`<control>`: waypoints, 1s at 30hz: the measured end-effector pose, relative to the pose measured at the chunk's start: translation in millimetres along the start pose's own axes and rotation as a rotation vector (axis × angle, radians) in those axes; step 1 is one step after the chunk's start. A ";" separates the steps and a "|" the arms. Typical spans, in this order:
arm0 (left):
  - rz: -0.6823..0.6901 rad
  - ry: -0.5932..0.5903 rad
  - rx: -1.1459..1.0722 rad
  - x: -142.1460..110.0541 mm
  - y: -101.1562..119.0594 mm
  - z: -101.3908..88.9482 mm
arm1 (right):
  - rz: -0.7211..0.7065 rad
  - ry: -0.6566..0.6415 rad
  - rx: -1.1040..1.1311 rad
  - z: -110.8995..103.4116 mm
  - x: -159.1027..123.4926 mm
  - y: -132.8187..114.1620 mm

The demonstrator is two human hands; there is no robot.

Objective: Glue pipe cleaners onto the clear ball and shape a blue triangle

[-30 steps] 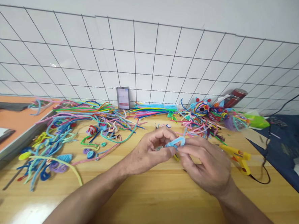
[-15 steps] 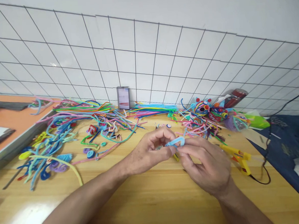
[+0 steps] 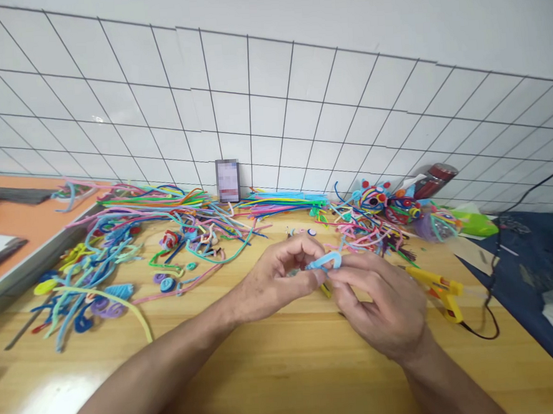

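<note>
Between my two hands is a light blue pipe cleaner, bent into a narrow loop above the wooden table. My left hand pinches its left end between thumb and curled fingers. At the loop's right end, my right hand is closed on it with thumb and fingertips. The fingers hide part of the pipe cleaner. Just below the fingertips, a small yellow piece shows, mostly covered by my hands.
Loose pipe cleaners and coiled pieces lie at left. A phone leans on the tiled wall. Colourful wrapped figures stand back right, near a dark red bottle. A yellow glue gun with a black cord lies right.
</note>
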State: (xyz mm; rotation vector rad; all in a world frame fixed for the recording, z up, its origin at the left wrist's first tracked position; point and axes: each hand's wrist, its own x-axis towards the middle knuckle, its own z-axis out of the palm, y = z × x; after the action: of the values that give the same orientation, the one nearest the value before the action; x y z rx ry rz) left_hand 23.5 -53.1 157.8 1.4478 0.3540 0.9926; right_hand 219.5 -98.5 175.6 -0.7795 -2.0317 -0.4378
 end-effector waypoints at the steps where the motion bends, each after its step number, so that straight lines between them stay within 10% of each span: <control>1: 0.002 -0.002 -0.001 0.0 -0.2 0.0 | 0.001 0.004 0.000 -0.3 0.0 -0.1; 30: -0.004 0.004 0.051 -0.6 1.9 -1.1 | -0.009 0.000 0.019 2.3 -4.0 4.2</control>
State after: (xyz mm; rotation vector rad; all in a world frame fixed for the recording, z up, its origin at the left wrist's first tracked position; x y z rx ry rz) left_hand 21.7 -53.1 159.2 1.4909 0.3881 0.9899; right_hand 222.5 -95.6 171.1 -0.7588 -2.0372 -0.4229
